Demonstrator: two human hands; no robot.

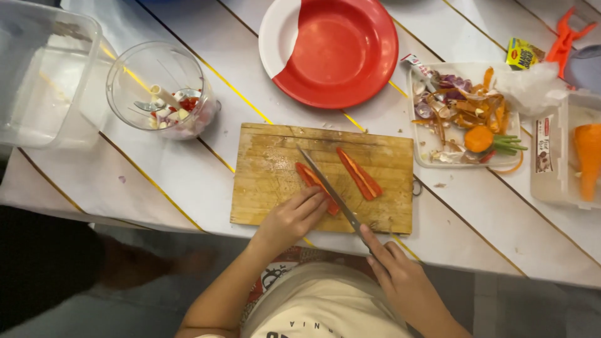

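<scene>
A wooden cutting board (pixel 269 194) lies on the white table. Two long red pepper strips rest on it: one (pixel 359 173) lies free at the right, the other (pixel 311 180) is pinned under the fingers of my left hand (pixel 291 219). My right hand (pixel 400 272) grips the handle of a knife (pixel 328 188), whose blade runs diagonally up-left along the held strip, between the two pieces.
A blender jar (pixel 156 87) with chopped bits stands at the left, next to a clear plastic box (pixel 44 75). A red plate (pixel 335 50) lies behind the board. A tray of peelings (pixel 463 119) and a container holding a carrot (pixel 585 156) lie at the right.
</scene>
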